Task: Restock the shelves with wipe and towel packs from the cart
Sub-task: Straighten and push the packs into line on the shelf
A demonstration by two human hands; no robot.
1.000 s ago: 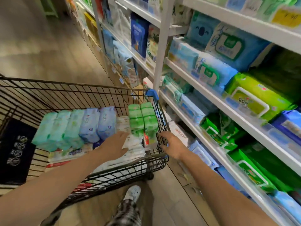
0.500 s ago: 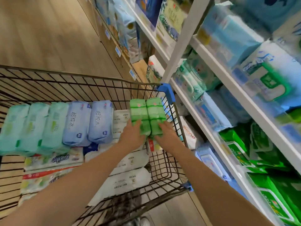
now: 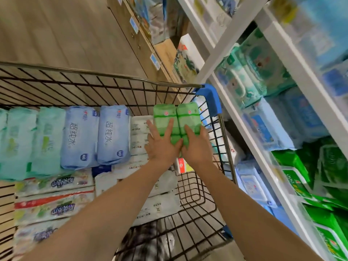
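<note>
Two green wipe packs (image 3: 175,114) stand side by side in the far right corner of the wire cart (image 3: 113,77). My left hand (image 3: 162,147) lies on the left pack with straight, spread fingers. My right hand (image 3: 196,147) grips the right pack, thumb on top and fingers curled round its right side. Two pale blue packs (image 3: 113,132) and several mint packs (image 3: 45,140) stand in a row to the left. White packs (image 3: 139,127) lie under and beside the green ones.
White shelves (image 3: 246,121) full of teal, blue and green wipe packs run along the right, close to the cart's blue corner bumper (image 3: 211,97). Flat towel packs (image 3: 54,206) lie at the cart's near left. Wooden floor stretches ahead on the left.
The view has tilted down and closer to the cart. Both hands moved from the cart's near side onto the green packs, and they have settled further over them in the last half second.
</note>
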